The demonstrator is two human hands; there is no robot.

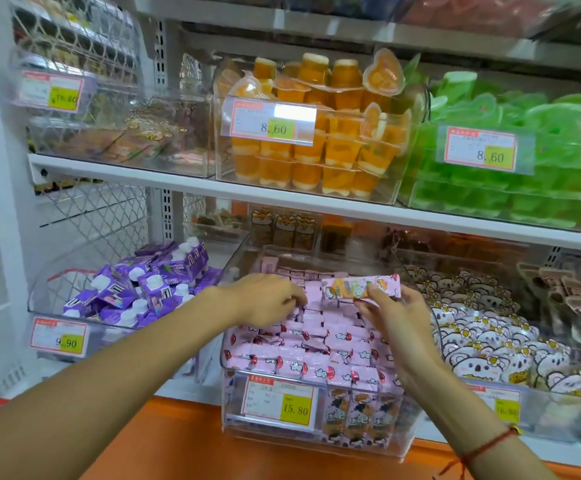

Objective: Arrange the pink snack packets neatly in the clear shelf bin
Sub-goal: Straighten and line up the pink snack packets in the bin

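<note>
Two hands work over the bin (320,434). The right hand (391,315) has its fingers (374,295) and thumb pinched on one packet (361,287), held flat just above the pile. The left hand (265,299) lies palm down with fingers (297,301) loosely bent, tips touching the pink packets (316,344), gripping none. These fill the bin in rough rows, some tilted. A price tag (278,401) sits on its front. Purple cartons (143,289) lie to the left, koala packs (490,334) to the right.
</note>
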